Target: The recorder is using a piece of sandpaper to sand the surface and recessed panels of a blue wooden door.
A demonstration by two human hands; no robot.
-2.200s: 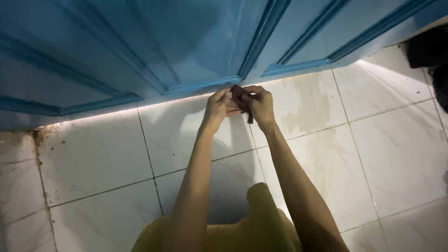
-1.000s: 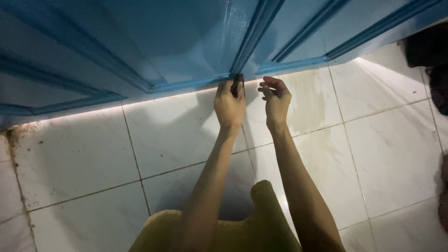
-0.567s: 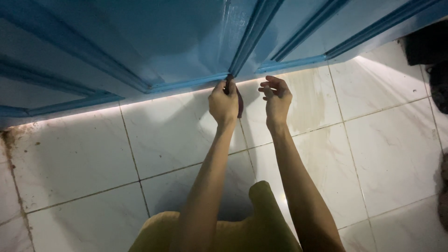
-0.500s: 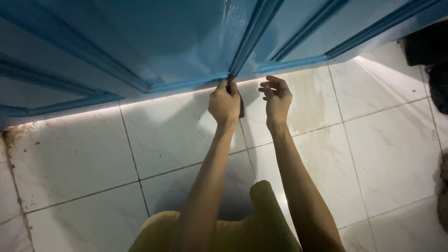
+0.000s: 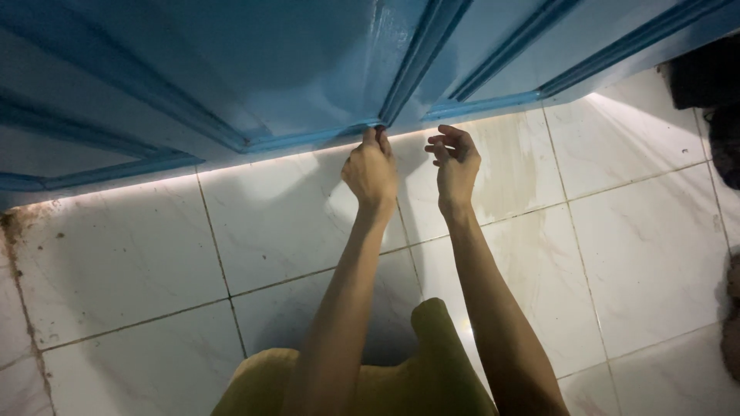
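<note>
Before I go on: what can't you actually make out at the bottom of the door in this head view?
- What the left hand pinches at the blue door bottom edge: hidden behind its own fingers.
- The gap under the door: washed out by bright light.
- Dark objects at the right edge: cut off by the frame, too dark to identify.
- Right hand: fingers curled and apart from the door; its palm side is turned away.
</note>
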